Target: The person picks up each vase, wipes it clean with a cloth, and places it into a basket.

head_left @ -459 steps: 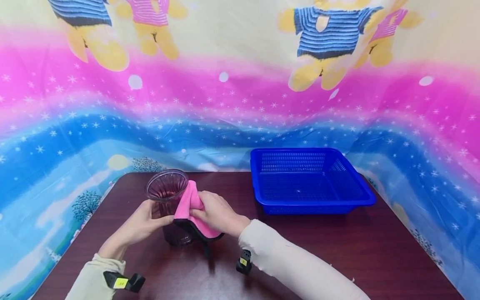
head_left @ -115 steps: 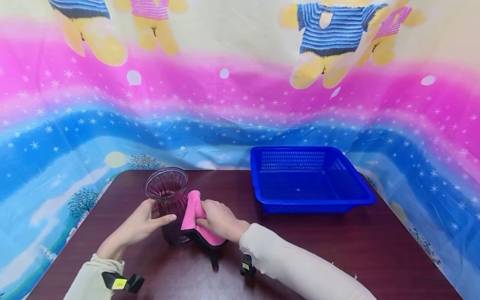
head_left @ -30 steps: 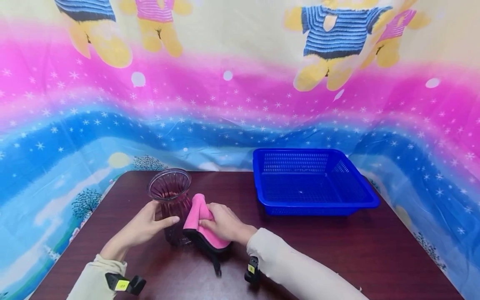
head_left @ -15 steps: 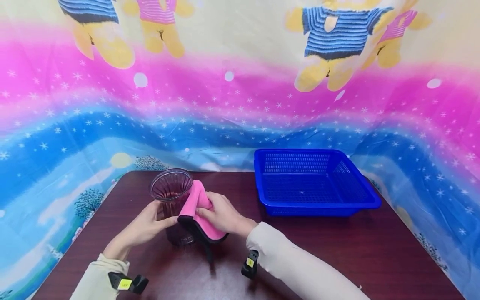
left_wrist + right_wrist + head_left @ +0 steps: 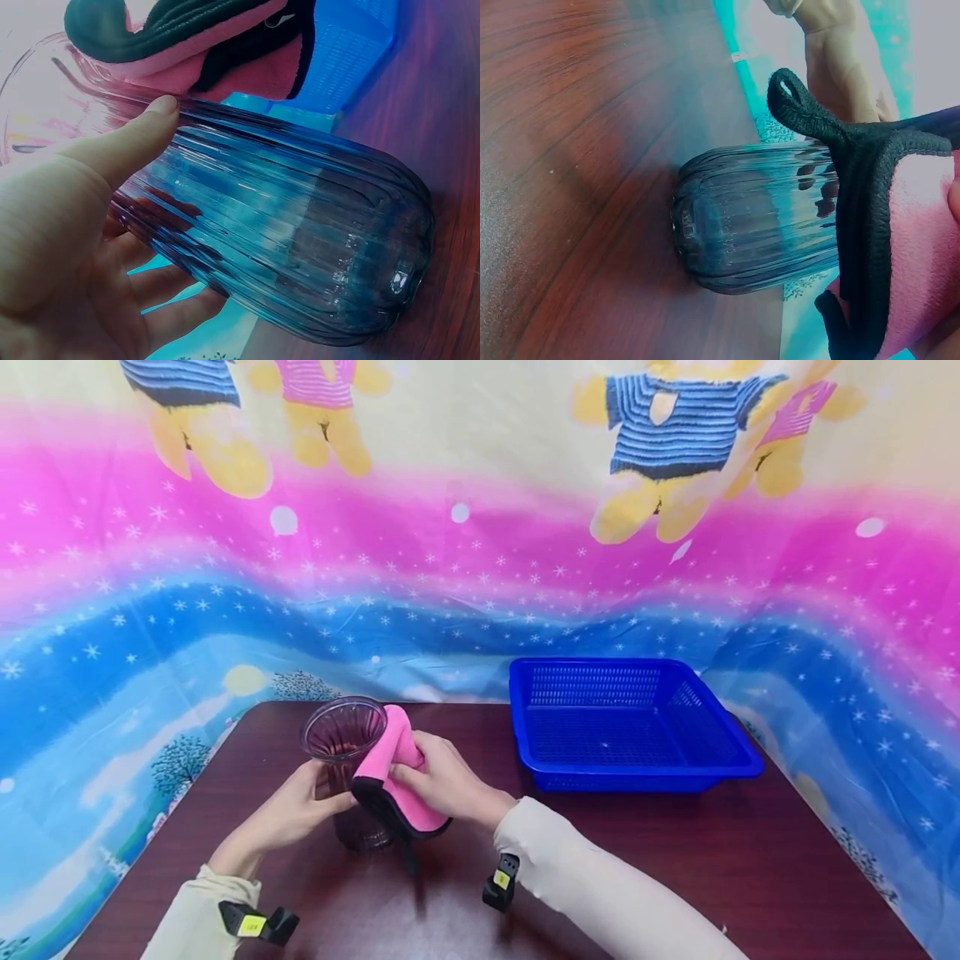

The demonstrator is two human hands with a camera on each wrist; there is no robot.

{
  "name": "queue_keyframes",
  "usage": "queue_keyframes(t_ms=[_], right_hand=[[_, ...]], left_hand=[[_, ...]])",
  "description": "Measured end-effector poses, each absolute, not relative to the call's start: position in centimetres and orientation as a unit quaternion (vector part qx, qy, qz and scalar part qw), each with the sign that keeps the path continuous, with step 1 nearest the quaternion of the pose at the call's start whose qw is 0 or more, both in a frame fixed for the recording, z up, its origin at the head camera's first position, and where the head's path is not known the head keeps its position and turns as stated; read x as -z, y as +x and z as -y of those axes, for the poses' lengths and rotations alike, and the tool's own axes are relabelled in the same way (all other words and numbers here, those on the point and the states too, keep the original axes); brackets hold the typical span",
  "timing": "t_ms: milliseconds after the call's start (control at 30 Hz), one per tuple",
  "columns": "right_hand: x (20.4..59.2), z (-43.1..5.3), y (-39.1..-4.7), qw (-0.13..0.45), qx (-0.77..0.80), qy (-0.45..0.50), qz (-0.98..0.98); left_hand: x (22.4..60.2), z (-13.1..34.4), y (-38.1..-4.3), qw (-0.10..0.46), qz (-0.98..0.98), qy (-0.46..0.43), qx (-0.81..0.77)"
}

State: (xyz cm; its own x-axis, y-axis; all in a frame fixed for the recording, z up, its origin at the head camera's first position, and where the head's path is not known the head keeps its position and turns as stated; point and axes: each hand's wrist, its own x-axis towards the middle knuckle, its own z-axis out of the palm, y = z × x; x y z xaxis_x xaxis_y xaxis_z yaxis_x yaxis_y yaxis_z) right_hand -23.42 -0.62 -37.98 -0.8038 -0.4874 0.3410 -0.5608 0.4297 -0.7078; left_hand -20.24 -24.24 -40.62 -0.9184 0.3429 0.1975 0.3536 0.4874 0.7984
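A ribbed, purple-tinted glass vase with a flared rim stands upright on the table, left of centre. My left hand grips its middle from the left; in the left wrist view the thumb lies along the near side of the vase and the fingers reach round behind. A pink cloth with black edging and a hanging loop is bunched in my right hand. The cloth lies against the vase's right side below the rim. In the right wrist view the cloth hides the vase's upper part.
A blue plastic basket with perforated sides stands at the back right of the dark wooden table. A printed cloth backdrop hangs behind the table. Both wrists carry small black cameras.
From a second ago, my right hand and the pink cloth have moved up and slightly left, from beside the vase's body to just below its rim. The left hand keeps its hold.
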Motion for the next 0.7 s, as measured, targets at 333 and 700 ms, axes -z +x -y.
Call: queue_keyframes(t_ms=[333, 700], right_hand=[[37.78, 0.84, -23.53, 0.051, -0.420, 0.305, 0.853], [37.72, 1.40, -23.55, 0.056, -0.405, 0.292, 0.864]], left_hand=[[40.68, 24.33, -20.34, 0.007, 0.864, -0.205, 0.460], [40.72, 24.36, -20.44, 0.007, 0.859, -0.214, 0.464]])
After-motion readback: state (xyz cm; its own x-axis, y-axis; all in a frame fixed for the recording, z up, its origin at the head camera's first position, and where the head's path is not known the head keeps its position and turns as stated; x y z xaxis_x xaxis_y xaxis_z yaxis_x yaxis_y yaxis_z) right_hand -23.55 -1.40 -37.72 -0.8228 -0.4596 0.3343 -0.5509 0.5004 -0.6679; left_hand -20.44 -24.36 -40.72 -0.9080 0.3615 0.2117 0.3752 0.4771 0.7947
